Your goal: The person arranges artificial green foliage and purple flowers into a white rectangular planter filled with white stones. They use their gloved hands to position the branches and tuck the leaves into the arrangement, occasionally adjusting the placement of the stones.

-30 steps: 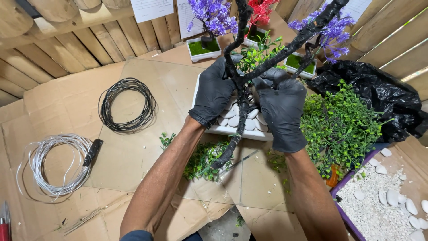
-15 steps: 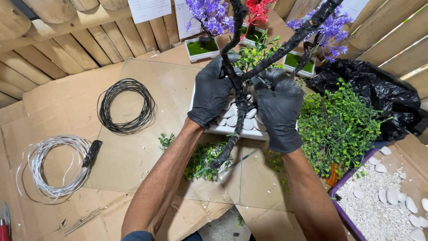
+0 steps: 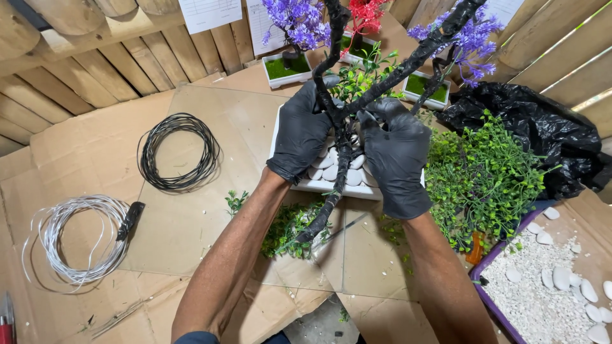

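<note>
the black wrapped branch frame [image 3: 347, 108] stands between both gloved hands over the white pebble tray [image 3: 331, 186]; its long axis runs up and away from the person; left hand [image 3: 301, 132] and right hand [image 3: 396, 150] both have fingers clenched around its fork, equally near.

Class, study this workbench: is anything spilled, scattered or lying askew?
Yes. Small white gravel has spilled outside the purple tray onto the cardboard. Loose green sprigs lie scattered by the white pot. One black wrapped branch hangs over the pot's front edge.
</note>
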